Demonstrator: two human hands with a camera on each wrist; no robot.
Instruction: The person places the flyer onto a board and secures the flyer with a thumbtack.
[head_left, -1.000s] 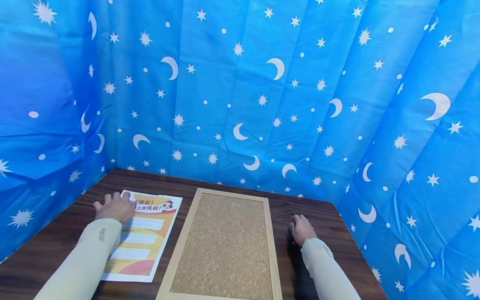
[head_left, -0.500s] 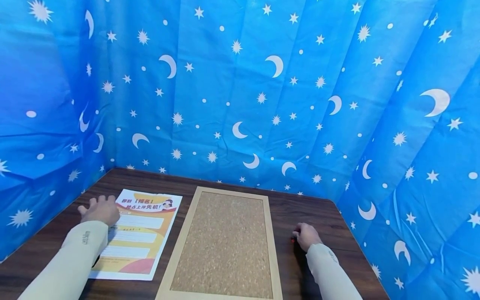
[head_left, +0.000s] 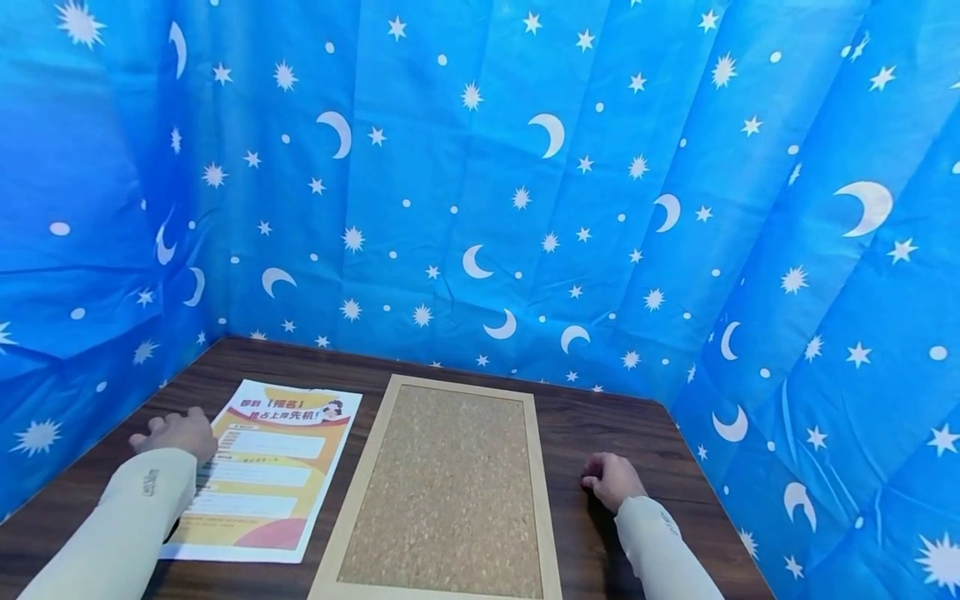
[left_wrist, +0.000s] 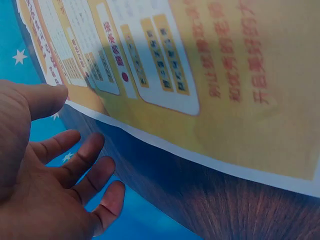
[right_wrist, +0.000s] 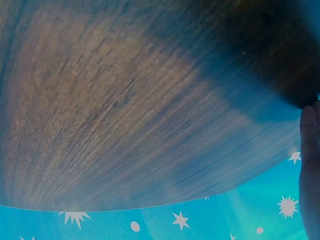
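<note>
You face a creased blue curtain [head_left: 420, 179] with white stars, far, left and right of the dark wood-grain table [head_left: 592, 417].

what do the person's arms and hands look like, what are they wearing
The left sleeve and right sleeve are long and cream-coloured, each with dark lettering near the wrist, too small to read. The left hand and right hand are bare, without gloves.

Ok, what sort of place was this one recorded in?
Probably a curtained-off work corner: blue hangings printed with moons and stars run behind and along both sides of a dark wood-grain table, which bears a framed cork board and a printed sheet.
</note>
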